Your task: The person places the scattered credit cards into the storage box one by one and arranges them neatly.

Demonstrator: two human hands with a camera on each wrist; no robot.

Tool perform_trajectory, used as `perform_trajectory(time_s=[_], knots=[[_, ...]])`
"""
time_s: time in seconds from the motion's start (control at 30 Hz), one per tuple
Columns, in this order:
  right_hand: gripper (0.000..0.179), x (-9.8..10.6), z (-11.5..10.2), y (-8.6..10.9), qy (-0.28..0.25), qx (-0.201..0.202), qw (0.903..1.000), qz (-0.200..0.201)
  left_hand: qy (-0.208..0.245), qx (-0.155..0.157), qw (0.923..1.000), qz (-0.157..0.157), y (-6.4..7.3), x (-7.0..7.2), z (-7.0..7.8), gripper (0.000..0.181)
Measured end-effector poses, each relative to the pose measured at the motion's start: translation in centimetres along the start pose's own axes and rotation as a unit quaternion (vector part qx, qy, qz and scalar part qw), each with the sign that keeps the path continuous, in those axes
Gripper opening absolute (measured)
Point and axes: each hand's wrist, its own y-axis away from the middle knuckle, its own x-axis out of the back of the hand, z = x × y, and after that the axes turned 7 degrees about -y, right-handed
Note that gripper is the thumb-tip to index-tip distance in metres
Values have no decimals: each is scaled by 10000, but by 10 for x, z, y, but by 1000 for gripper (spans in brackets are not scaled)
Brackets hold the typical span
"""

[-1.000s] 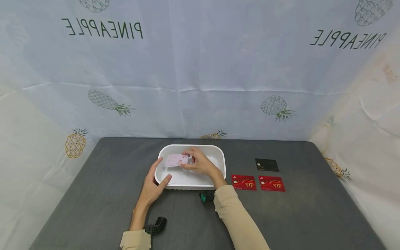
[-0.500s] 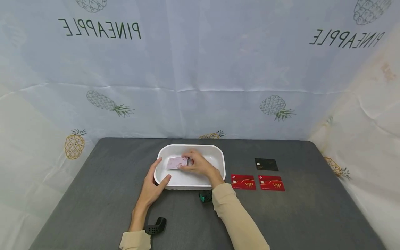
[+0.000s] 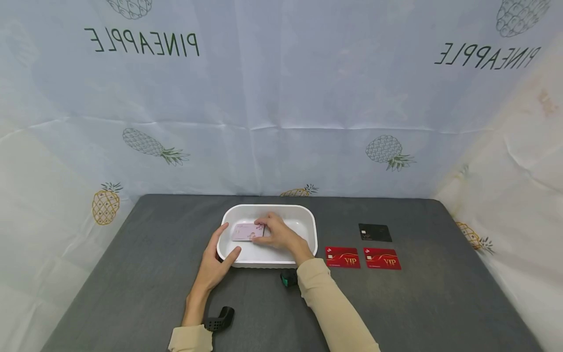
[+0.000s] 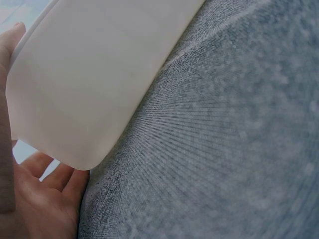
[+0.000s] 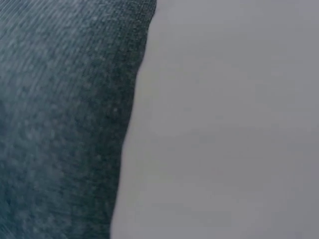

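Note:
A white tray [image 3: 264, 260] stands on the grey table, and my left hand [image 3: 212, 266] grips its left end. The thumb lies at the front rim and the fingers go round the end wall; in the left wrist view my left hand [image 4: 47, 199] is right against the tray's corner [image 4: 75, 144]. Inside the tray is a pale pink card [image 3: 244, 232] with a floral print at its right end. My right hand [image 3: 279, 234] pinches that end between thumb and fingers. The right wrist view holds only the tray's outer wall [image 5: 214, 124] and grey cloth, with the right hand out of sight.
Right of the tray, two red VIP cards [image 3: 343, 257] lie side by side, with a black VIP card [image 3: 375, 232] behind them. A black wrist strap [image 3: 220, 319] sits by the left wrist. A pineapple-print curtain [image 3: 281, 98] hangs behind the table.
The pink card has come down slightly in the tray and lies flatter, with my right hand following it. My left hand has stayed at the tray's left end.

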Motion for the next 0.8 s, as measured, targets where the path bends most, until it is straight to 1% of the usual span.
perform_trajectory(time_s=[0.2,0.37,0.57,0.8], knots=[[52,-2,-2,1,88,-94,9999,-11,-40,12,10000,3,1,0,0,75],[51,-2,-3,2,198,-2,9998,50,-45,15,10000,9,1,0,1,75],[49,-3,-3,2,511,140,9985,148,-91,0,10000,18,0,0,0,75],[49,-5,-2,3,616,261,9974,264,-113,28,9999,10,1,0,1,75]])
